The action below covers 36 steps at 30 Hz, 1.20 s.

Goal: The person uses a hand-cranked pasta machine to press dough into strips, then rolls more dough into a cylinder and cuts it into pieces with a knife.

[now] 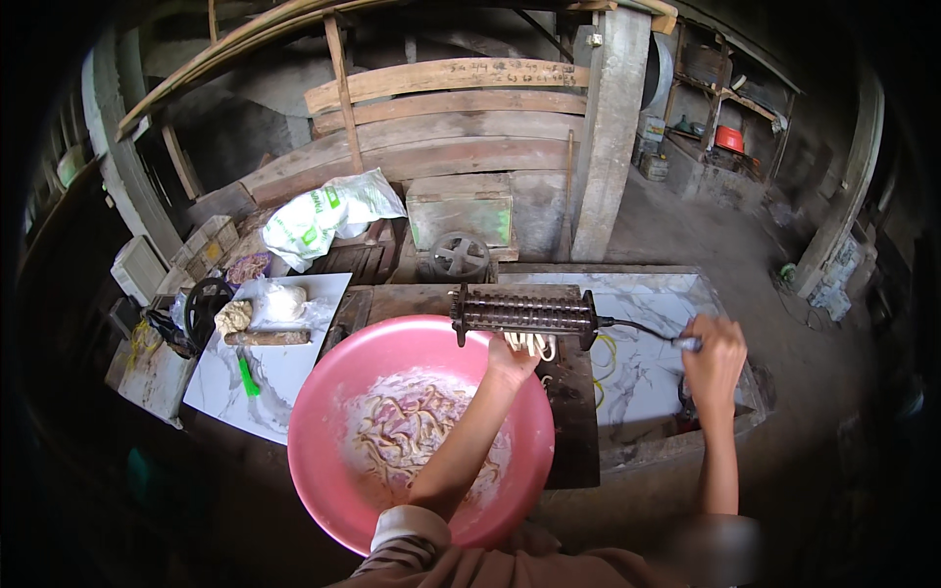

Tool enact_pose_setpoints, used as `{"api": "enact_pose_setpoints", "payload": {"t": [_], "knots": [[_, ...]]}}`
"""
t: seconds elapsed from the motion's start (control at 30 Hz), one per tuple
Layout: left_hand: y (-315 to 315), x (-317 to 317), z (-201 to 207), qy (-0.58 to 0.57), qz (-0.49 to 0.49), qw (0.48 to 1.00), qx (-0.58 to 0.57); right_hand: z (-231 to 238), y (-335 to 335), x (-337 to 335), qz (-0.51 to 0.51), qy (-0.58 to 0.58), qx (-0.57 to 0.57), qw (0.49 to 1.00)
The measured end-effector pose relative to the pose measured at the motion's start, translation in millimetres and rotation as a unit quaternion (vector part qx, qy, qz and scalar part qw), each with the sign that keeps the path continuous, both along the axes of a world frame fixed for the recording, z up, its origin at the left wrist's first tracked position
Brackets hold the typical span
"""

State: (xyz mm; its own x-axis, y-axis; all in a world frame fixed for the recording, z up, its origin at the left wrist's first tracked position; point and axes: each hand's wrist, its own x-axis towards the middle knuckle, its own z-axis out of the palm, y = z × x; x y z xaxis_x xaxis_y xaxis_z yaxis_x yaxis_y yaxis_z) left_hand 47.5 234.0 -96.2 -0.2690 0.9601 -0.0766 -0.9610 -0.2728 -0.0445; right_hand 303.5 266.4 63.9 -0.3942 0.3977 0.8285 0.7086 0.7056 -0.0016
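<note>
Your right hand [714, 361] clenches the crank handle [689, 344]; turn it evenly. Your left hand [513, 363] meets the dough strips [532, 345] below the roller [524, 313], toward the tabletop's [576, 451] far edge; I cannot tell whether it grasps them. Support them loosely.

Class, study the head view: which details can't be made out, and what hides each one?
All in the head view:
Far end of the left hand: covered by dough strips and the roller machine.
Grip of the crank: mostly wrapped by the right hand.
Part of the pink basin: behind the left forearm.
Inside of the white sack: hidden by its outer side.
</note>
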Motion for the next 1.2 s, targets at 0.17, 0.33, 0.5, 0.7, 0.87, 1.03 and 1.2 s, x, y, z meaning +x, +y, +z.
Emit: {"api": "enact_pose_setpoints", "payload": {"t": [0.17, 0.33, 0.5, 0.7, 0.87, 1.03, 1.2], "knots": [[-7.2, 18.4, 12.0, -0.016, 0.023, 0.99, -0.139, 29.0, 57.1, -37.7, 0.011, 0.012, 0.033, 0.999], [-15.2, 13.8, 6.7, -0.135, -0.005, 0.99, -0.046, -1.7, 119.8, -77.8, 0.011, 0.019, -0.017, 1.0], [-21.6, 17.3, 14.3, -0.109, -0.007, 0.991, -0.073, -73.3, 147.1, -92.9, -0.011, -0.002, -0.132, 0.991], [-50.7, 15.4, 27.8, -0.088, 0.015, 0.988, -0.128, -121.0, 112.4, -78.7, 0.041, -0.061, -0.273, 0.959], [-83.6, 10.9, 42.0, -0.05, 0.037, 0.988, -0.139, -124.3, 47.0, -65.6, 0.083, 0.008, -0.196, 0.977], [-124.7, 10.1, 59.2, -0.018, 0.036, 0.991, -0.124, -101.6, -31.6, -59.2, 0.165, 0.204, -0.278, 0.924], [-168.2, 3.5, 70.7, -0.026, 0.014, 0.993, -0.117, -108.0, -129.6, -99.3, 0.408, 0.154, -0.377, 0.817]]}}
